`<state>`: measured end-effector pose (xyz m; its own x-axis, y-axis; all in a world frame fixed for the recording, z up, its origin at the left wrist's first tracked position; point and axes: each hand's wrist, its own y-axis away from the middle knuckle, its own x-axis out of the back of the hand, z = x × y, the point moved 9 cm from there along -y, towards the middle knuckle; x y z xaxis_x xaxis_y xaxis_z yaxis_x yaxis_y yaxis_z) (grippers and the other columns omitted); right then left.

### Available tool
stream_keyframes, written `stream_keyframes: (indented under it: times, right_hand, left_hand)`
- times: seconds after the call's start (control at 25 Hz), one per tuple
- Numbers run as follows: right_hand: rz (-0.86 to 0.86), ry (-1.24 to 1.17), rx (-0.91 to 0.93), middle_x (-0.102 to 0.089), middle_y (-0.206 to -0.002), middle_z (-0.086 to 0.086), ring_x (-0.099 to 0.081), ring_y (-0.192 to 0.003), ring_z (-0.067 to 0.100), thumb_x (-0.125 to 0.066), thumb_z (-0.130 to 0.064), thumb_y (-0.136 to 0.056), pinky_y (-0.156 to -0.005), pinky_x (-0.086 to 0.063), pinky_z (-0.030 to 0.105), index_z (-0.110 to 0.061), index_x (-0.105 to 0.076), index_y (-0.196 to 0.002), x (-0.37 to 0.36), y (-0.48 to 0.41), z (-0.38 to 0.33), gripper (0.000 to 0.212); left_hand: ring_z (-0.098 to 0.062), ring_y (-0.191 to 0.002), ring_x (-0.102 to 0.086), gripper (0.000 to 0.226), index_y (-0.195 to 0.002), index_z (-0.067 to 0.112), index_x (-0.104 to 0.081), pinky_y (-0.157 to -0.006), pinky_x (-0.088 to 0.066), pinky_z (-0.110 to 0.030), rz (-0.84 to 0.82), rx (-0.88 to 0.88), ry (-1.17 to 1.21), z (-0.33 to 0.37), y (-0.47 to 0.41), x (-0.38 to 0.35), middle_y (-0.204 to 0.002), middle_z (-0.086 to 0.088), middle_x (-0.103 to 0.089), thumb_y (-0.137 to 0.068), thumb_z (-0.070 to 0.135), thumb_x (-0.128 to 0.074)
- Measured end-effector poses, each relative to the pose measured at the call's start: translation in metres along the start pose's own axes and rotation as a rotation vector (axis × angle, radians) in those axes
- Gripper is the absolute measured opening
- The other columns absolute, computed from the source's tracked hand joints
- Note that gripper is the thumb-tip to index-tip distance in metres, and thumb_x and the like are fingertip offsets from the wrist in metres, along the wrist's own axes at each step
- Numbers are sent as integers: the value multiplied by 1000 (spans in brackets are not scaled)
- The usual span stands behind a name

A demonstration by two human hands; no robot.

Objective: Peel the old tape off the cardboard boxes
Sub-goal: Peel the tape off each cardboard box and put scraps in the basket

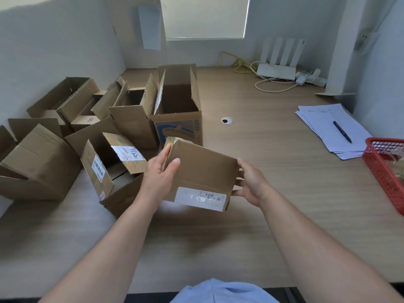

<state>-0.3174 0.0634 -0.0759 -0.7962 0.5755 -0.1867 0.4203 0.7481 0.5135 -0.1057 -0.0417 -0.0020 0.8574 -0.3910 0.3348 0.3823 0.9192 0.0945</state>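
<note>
A small brown cardboard box point(202, 169) is held above the desk between both hands. A white shipping label point(200, 197) covers its near flap, and glossy old tape point(175, 141) wraps its far left corner. My left hand point(160, 171) grips the box's left side, thumb on top and fingers along the side. My right hand point(251, 182) grips the right end, fingers curled round the edge.
Several open cardboard boxes point(122, 119) crowd the left half of the wooden desk point(273, 171). A red mesh basket point(384, 169) sits at the right edge, papers with a pen point(342, 131) behind it. A router point(277, 71) and cables lie at the back.
</note>
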Motion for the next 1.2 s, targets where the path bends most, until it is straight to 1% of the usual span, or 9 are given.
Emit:
stream_keyframes:
  times: [0.16, 0.32, 0.4, 0.56, 0.64, 0.8, 0.92, 1.08, 1.2]
  right_hand:
    - [21, -178, -105, -52, -82, 13, -53, -75, 30, -37, -18, -96, -71, -50, 50, -10, -54, -84, -3, 0, 30, 22]
    - [-20, -239, -247, -55, -82, 16, -56, -78, 33, -31, -11, -93, -76, -48, 52, -7, -51, -80, -5, 1, 64, 24]
    - [-65, -97, -333, -57, -83, 14, -58, -79, 31, -31, -11, -94, -76, -49, 49, -6, -56, -86, -4, 4, 80, 27]
    - [-87, 425, -445, -58, -83, 10, -57, -64, 22, -39, -18, -95, -66, -52, 38, -10, -59, -86, 8, 13, 104, 23]
    - [-75, 516, -427, -58, -81, 9, -57, -61, 22, -39, -17, -96, -63, -52, 37, -12, -58, -88, 10, 12, 101, 21]
    - [-90, 479, -389, -66, -84, 9, -61, -62, 21, -45, -24, -94, -58, -49, 29, -12, -59, -109, 15, 7, 92, 24]
    - [-70, 539, -340, -69, -86, 9, -64, -64, 19, -50, -28, -92, -59, -49, 26, -11, -60, -107, 18, 5, 79, 25]
    - [0, 404, -116, -66, -88, 9, -64, -70, 20, -54, -26, -90, -64, -51, 29, -12, -63, -100, 9, -8, 38, 20]
    - [-11, 292, 62, -67, -102, 14, -63, -83, 21, -53, -26, -92, -71, -53, 35, -10, -65, -105, -5, -12, 3, 24]
  left_hand:
    - [-19, -133, -35, 44, -141, 45, -39, -109, -30, -52, 38, -139, -304, 22, 3, -1, -144, 3, -41, -97, 43, -45]
    - [-18, -135, -31, 45, -141, 39, -42, -111, -21, -45, 63, -262, -608, 33, 11, -11, -146, 9, -40, -97, 47, -42]
    - [-17, -136, -29, 45, -142, 38, -42, -112, -17, -41, 40, -321, -746, 38, 13, -18, -147, 9, -40, -97, 48, -40]
    - [-17, -134, -33, 44, -138, 42, -46, -111, -16, -36, -76, -465, -958, 41, 25, -44, -146, 10, -43, -96, 54, -36]
    - [-19, -132, -38, 44, -134, 40, -52, -111, -20, -40, -87, -517, -985, 44, 33, -52, -143, 8, -48, -95, 55, -36]
    - [-23, -126, -48, 46, -125, 34, -62, -106, -29, -43, -89, -610, -991, 50, 47, -58, -133, 4, -57, -90, 55, -42]
    - [-20, -122, -49, 51, -125, 29, -63, -104, -30, -40, -56, -570, -929, 51, 46, -52, -127, 7, -60, -91, 57, -38]
    - [-25, -118, -48, 42, -134, 22, -55, -100, -31, -40, -2, -511, -902, 50, 37, -48, -125, 2, -59, -96, 39, -49]
    - [-23, -122, -43, 46, -139, 21, -49, -105, -28, -41, 20, -461, -926, 47, 29, -49, -131, 0, -52, -96, 37, -48]
